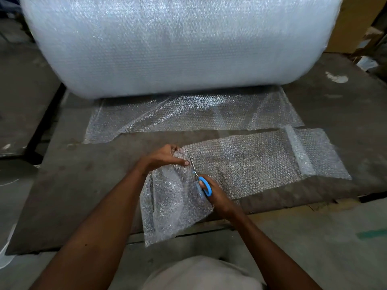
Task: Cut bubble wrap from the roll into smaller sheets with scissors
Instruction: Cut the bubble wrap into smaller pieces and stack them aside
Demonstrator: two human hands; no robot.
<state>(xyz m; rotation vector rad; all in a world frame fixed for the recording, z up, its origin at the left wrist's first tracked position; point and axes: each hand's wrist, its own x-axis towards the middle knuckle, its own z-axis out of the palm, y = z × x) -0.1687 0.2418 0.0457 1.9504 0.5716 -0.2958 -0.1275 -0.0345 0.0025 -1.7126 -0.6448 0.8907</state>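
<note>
Mid-cut through a clear bubble-wrap strip (240, 164) lying just beyond both hands: left hand (165, 156) pinches its edge, right hand (213, 193) grips blue-handled scissors (199, 176); next, I judge, finish the cut toward the big white roll (178, 45)

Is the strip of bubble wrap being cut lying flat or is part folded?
Mostly flat, but the strip has a fold: a doubled, whiter band crosses it near its right end.

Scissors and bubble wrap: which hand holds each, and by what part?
The right hand grips the scissors by their blue handle loops. The left hand pinches the bubble wrap strip at its far edge, just left of the blades.
</note>
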